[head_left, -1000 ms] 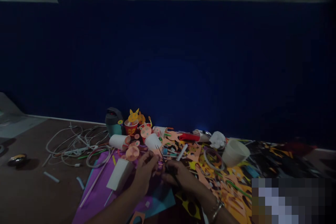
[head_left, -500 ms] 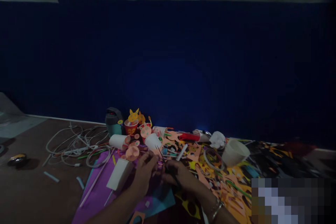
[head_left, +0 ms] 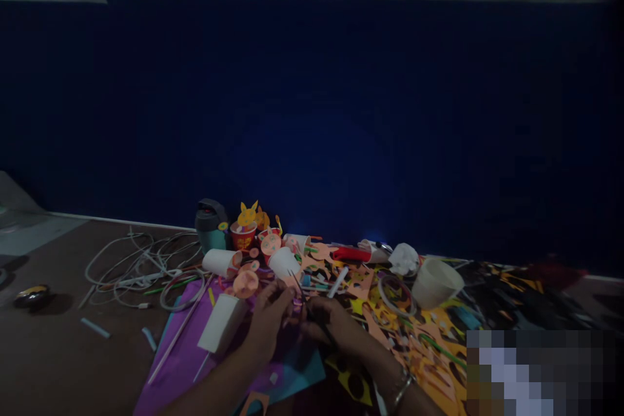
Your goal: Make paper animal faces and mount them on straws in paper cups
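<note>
My right hand [head_left: 327, 320] is closed round the handles of a pair of scissors [head_left: 297, 284], whose blades point up and away to the left. Beside it, my left hand [head_left: 273, 313] has its fingers pinched together close to the blades; what lies between them is too small and dark to make out. Just beyond the hands are a white paper cup [head_left: 284, 263] and a round peach paper cutout [head_left: 246, 283]. Left of my left hand, a white box-like piece [head_left: 221, 324] lies on purple paper [head_left: 170, 351].
A teal bottle [head_left: 211, 232], a red cup [head_left: 244, 238] with a yellow animal cutout, and coiled white cables [head_left: 141, 266] stand or lie to the left. On the right are cut paper scraps [head_left: 429, 351], a tape ring [head_left: 396, 294] and a large cream cup [head_left: 437, 284]. Behind rises a blue panel [head_left: 312, 130].
</note>
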Available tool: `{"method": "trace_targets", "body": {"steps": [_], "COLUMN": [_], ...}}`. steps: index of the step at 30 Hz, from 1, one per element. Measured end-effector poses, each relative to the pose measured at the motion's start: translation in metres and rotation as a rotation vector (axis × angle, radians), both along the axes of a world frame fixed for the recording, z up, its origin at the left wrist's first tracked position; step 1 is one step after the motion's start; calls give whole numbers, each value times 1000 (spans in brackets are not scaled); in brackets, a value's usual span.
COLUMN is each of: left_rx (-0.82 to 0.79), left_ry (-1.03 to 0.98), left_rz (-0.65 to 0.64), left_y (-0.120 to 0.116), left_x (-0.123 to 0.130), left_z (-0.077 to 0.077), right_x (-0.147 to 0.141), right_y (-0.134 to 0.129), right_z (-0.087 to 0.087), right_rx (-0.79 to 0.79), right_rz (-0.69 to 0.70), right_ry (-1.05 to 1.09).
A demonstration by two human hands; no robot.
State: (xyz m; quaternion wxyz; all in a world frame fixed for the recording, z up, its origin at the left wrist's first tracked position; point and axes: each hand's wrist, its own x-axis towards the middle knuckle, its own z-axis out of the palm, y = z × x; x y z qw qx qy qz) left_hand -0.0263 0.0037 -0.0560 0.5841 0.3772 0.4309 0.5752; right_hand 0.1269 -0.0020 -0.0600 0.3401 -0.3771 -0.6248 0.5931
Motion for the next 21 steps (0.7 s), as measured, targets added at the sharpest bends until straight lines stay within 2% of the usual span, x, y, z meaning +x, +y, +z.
{"method": "trace_targets", "body": {"steps": [5,10,21], "left_rx": [-4,3,13], "left_ry": [-14,-6,1], "left_rz": [4,2,-22], "left_y": [0,0,1], "left_x": [1,0,-1], "left_z": [1,-1,0], "right_x": [-3,-6,-4], "right_y": [3,3,0], "right_z": [-8,-5,-1], "right_rx": [-7,42,-7], "right_rz": [-27,-43,1], "right_ry": [26,39,38]}}
